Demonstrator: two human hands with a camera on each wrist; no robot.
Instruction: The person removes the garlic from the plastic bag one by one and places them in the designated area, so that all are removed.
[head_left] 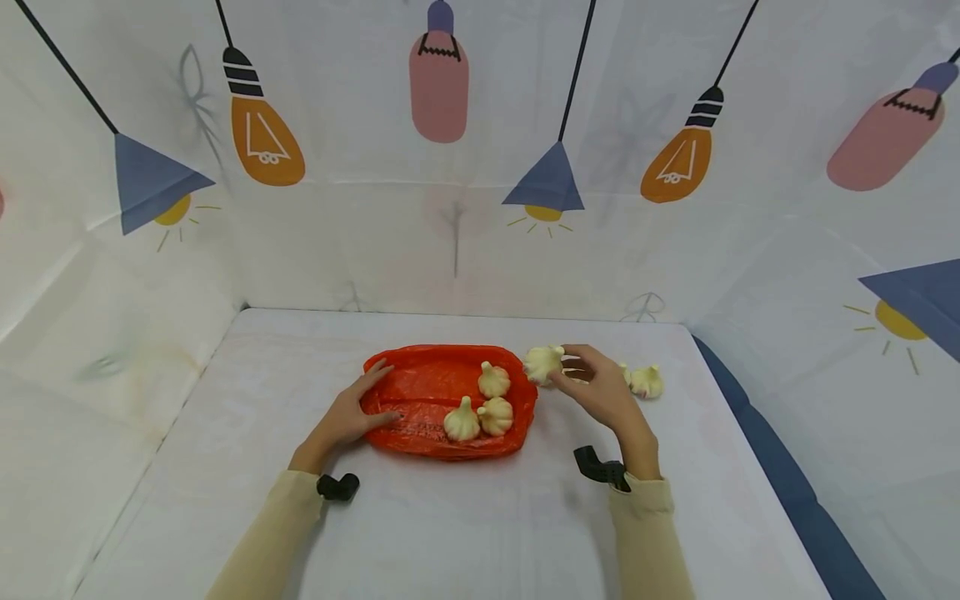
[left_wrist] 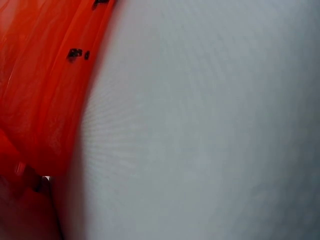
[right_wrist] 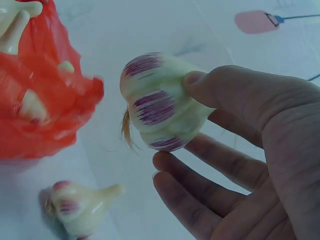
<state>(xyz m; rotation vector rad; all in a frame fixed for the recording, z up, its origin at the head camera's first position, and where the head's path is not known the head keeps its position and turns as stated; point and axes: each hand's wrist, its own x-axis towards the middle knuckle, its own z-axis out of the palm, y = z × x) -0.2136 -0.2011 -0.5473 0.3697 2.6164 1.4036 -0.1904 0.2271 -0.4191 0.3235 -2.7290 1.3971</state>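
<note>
Wears a plain beige left sleeve [head_left: 262,542] and a matching right sleeve [head_left: 652,542], reaching down to the wrists and finished on the right with a wide, hemmed cuff [head_left: 651,495]. Carries a short, bent black piece [head_left: 337,487] at the left wrist and a longer, curved black mount [head_left: 600,468] at the right. Leaves the left hand [head_left: 347,417] and right hand [head_left: 603,390] bare.

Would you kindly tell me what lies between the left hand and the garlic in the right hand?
In the head view, a red container holding three garlic bulbs lies there.
</note>
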